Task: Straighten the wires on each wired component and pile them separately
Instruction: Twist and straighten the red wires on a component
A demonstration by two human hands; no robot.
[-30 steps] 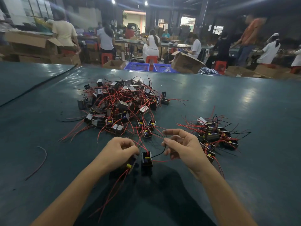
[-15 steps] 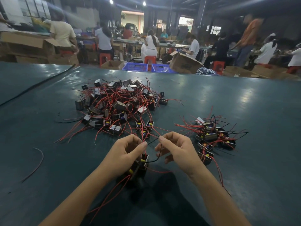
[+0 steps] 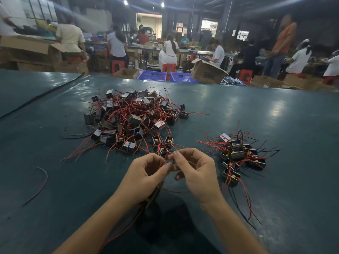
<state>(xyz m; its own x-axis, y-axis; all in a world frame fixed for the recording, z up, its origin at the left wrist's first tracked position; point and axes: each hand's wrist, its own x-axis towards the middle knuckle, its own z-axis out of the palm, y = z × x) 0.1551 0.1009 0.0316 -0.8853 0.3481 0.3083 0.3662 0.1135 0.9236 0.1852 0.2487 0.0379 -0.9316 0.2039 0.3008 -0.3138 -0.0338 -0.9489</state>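
A big tangled heap of small black wired components [image 3: 134,118] with red wires lies on the dark green table [image 3: 275,116], left of centre. A smaller pile of components [image 3: 240,156] sits to the right. My left hand [image 3: 145,176] grips one component [image 3: 155,194], mostly hidden under the palm, its red wires trailing down toward me. My right hand [image 3: 194,173] pinches that component's wire at the fingertips, right against my left thumb, just in front of the big heap.
A loose wire [image 3: 39,184] lies at the left; a black cable [image 3: 42,95] runs along the far left. Beyond the table's far edge stand cardboard boxes [image 3: 207,73], blue crates [image 3: 152,75], red stools and several seated or standing people.
My hands have come together and risen slightly. The component once visible between them is now tucked under my left palm, and my right fingers have moved in along its wire.
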